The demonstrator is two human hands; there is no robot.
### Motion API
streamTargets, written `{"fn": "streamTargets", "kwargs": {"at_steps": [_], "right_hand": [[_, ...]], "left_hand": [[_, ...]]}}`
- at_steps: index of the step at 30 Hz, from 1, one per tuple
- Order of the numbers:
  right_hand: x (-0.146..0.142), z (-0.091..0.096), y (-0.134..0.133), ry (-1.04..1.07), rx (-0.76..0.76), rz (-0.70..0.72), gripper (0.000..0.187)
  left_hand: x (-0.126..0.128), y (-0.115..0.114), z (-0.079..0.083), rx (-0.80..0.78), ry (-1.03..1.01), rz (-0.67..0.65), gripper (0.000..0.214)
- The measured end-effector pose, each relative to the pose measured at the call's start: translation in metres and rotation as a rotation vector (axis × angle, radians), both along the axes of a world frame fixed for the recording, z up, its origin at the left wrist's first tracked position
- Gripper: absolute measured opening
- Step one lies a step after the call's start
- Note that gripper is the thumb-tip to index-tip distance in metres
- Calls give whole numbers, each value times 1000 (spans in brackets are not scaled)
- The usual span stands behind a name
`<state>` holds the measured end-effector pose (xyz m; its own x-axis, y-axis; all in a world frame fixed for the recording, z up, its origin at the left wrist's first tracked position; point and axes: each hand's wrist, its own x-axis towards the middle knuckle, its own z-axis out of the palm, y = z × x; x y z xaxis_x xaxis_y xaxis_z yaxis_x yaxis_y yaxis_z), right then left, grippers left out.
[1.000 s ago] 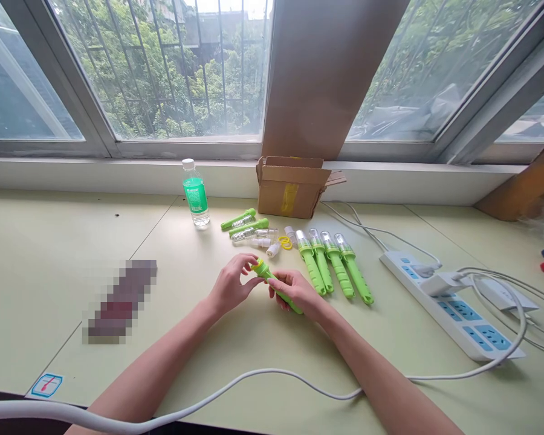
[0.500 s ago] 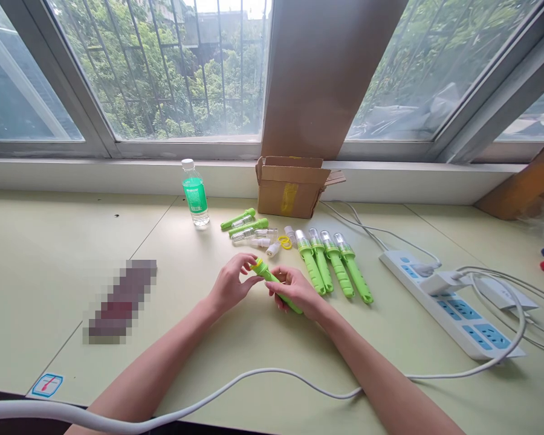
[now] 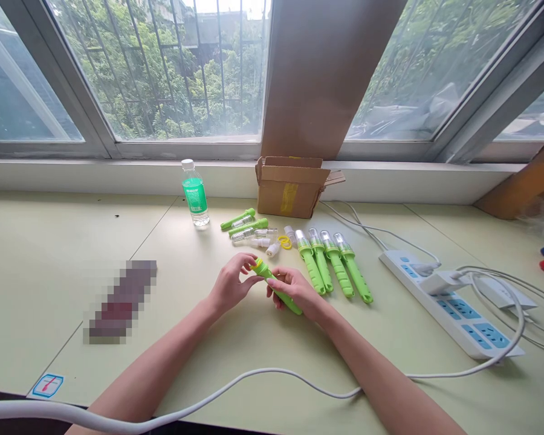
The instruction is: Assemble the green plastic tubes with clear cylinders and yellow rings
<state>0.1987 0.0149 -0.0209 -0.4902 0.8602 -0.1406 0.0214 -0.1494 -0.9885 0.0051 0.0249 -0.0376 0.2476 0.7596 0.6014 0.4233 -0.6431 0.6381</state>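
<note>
My right hand [image 3: 297,292] is wrapped round a green plastic handle [image 3: 263,272] held just above the pale green table [image 3: 49,254]. My left hand [image 3: 232,283] pinches the handle's upper end, where a yellow ring sits. Just right of my hands lies a row of several finished green sticks with clear tips [image 3: 333,263]. Behind my hands lie loose parts: green handles and clear tips [image 3: 248,227], small white pieces [image 3: 272,248] and yellow rings [image 3: 285,242].
A green-labelled water bottle [image 3: 195,194] and an open cardboard box [image 3: 291,186] stand by the window sill. A white power strip [image 3: 453,308] with plugs lies at the right. A white cable [image 3: 263,376] crosses the table's near edge. A blurred dark object [image 3: 122,300] lies at left.
Almost nothing differs; my left fingers shift slightly at the top of the handle while my right hand keeps its hold.
</note>
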Motion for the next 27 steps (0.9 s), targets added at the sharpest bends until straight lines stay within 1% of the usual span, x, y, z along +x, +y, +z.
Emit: {"fn": "streamTargets", "kwargs": {"at_steps": [8, 14, 21, 27], "right_hand": [[2, 0, 1, 14, -40, 20, 38], [2, -1, 1, 25, -47, 25, 37], [3, -1, 1, 35, -70, 96, 42], [3, -3, 2, 9, -64, 110, 42]], "left_hand": [[0, 0, -1, -5, -6, 4, 23], [0, 0, 0, -8, -10, 2, 20], [1, -1, -2, 13, -17, 15, 24], [1, -1, 0, 11, -15, 11, 20]]}}
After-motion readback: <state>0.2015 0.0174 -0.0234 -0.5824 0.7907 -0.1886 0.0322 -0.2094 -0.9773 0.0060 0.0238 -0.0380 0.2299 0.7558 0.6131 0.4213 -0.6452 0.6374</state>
